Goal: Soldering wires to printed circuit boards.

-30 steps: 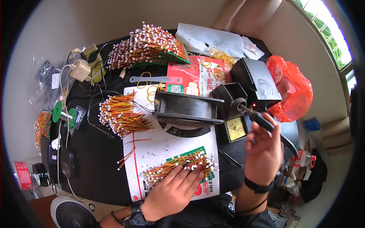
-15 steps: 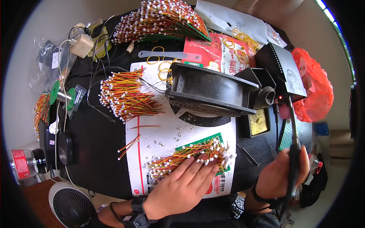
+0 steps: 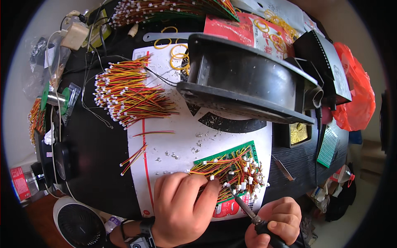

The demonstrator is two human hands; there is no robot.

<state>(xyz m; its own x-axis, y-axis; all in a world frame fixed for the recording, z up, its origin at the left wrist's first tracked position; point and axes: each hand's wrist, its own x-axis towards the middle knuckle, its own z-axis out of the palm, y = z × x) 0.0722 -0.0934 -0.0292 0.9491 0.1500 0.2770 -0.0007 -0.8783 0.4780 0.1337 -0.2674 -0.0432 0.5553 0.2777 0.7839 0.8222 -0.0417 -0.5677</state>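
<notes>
A green circuit board lies on a white paper sheet, covered with many red, yellow and black wire leads with white plugs. My left hand presses flat on the board's near left part, fingertips on the wires. My right hand grips a soldering iron by its black handle. The iron's metal tip touches the wires near the board's front edge.
A black round fan housing stands just behind the board. A loose bundle of wire leads lies at the left, with more boards of wires at the back. A brass tip cleaner, an orange bag and a white fan surround the mat.
My right hand brought the soldering iron from the stand at the right down to the board's front edge. My head moved closer. The left hand stayed on the board.
</notes>
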